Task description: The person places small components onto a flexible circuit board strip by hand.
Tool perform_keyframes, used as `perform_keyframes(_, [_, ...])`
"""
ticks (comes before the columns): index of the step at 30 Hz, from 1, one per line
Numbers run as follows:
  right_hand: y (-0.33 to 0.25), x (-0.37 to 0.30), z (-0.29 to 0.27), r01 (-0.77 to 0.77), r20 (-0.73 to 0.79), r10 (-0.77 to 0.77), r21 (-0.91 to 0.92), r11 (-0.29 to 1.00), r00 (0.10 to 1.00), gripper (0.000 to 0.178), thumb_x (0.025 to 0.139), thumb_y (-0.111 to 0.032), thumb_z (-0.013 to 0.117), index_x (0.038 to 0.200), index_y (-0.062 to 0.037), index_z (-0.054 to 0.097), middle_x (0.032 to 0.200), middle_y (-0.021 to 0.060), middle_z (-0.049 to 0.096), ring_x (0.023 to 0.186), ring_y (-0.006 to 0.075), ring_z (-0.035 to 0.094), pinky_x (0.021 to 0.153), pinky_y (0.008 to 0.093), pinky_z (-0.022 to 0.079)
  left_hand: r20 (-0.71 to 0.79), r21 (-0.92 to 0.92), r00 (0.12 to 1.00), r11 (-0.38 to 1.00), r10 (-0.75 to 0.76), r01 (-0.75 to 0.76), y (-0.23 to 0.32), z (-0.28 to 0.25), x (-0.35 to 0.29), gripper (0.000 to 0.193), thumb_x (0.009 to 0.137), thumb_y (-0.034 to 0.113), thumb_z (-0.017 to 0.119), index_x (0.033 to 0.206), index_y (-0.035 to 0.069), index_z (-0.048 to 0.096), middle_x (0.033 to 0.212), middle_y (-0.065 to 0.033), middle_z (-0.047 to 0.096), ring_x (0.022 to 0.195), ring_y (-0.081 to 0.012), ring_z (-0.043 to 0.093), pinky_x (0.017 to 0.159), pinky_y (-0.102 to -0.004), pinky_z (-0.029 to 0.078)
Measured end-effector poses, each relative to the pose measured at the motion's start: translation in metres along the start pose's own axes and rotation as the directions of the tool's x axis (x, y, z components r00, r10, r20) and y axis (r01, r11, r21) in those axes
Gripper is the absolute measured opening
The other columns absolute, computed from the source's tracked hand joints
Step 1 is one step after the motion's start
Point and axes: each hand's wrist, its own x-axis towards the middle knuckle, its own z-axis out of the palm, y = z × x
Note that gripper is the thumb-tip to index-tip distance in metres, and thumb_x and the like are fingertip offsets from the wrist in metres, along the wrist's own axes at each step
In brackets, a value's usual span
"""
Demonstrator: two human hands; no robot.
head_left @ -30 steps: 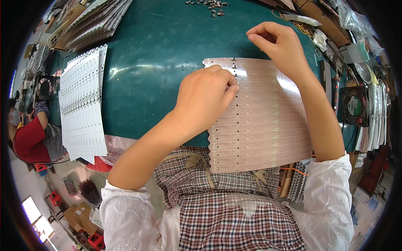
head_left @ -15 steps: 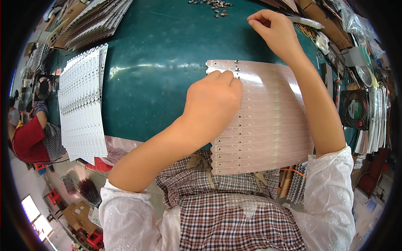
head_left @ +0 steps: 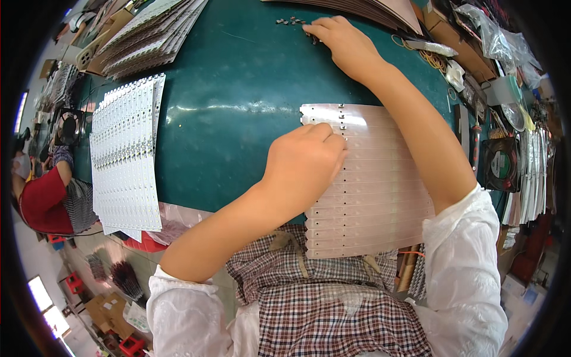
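A pale pink panel of several narrow joined strips lies at the table's front edge, partly over my checked apron. Small dark-and-silver clips or connectors sit on its far strips, in line with a row of dark dots. My left hand rests over the panel's left side with fingers curled and pressed together; whatever they hold is hidden. My right hand reaches to the far side, fingers stretched and slightly apart, their tips at a small pile of the same dark metal parts.
White strip boards are stacked on the green table at left, with another stack behind. Brown panels lie at the far edge. A screwdriver and a fan stand right. Someone in red sits far left.
My right hand has moved left and away from me, from above the table to the pile of small parts. My left hand stays curled at the panel. The whole view has shifted slightly.
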Motion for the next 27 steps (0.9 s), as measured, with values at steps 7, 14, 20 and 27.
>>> perform_keyframes(7, [0.001,-0.045,-0.064,-0.019,0.202,0.001,0.084,0.996,0.979,0.032,0.084,-0.003,0.066,0.114,-0.0112,0.073,0.109,0.0001,0.068,0.107,0.0232,0.062,0.088,0.0355,0.054,0.043,-0.005,0.981,0.982,-0.19,0.19,-0.045,-0.027,0.041,0.009,0.087,0.016,0.073,0.09,0.008,0.075,0.085,-0.0074,0.069,0.074,-0.026,0.068,0.067,-0.0359,0.053])
perform_keyframes(14, [0.003,-0.054,-0.078,-0.187,0.189,0.157,0.15,0.971,0.969,0.02,0.085,-0.007,0.071,0.103,-0.0127,0.075,0.099,0.0032,0.068,0.095,0.0255,0.065,0.081,0.038,0.054,-0.089,0.201,0.975,0.955,-0.202,0.217,-0.107,0.004,0.096,0.017,0.09,0.024,0.071,0.097,0.011,0.078,0.09,-0.0063,0.07,0.083,-0.0255,0.069,0.073,-0.0369,0.053])
perform_keyframes(20, [0.011,-0.063,-0.075,-0.255,0.083,0.243,0.214,0.943,0.967,0.012,0.087,-0.009,0.071,0.098,-0.0115,0.076,0.095,0.0039,0.067,0.093,0.026,0.066,0.078,0.038,0.054,-0.042,0.278,0.981,0.941,-0.187,0.192,-0.103,0.013,0.1,0.014,0.091,0.024,0.07,0.094,0.012,0.077,0.093,-0.0039,0.07,0.084,-0.0233,0.07,0.074,-0.0361,0.054])
perform_keyframes(27, [0.01,-0.064,-0.078,-0.388,0.07,0.384,0.283,0.877,0.92,0.015,0.09,-0.011,0.07,0.103,-0.0088,0.077,0.095,0.0053,0.07,0.083,0.0245,0.066,0.078,0.0357,0.053,-0.088,0.092,0.944,0.941,-0.317,0.325,-0.076,-0.012,0.083,0.016,0.092,0.021,0.071,0.093,0.005,0.072,0.087,-0.0065,0.073,0.078,-0.0177,0.07,0.074,-0.0312,0.054])
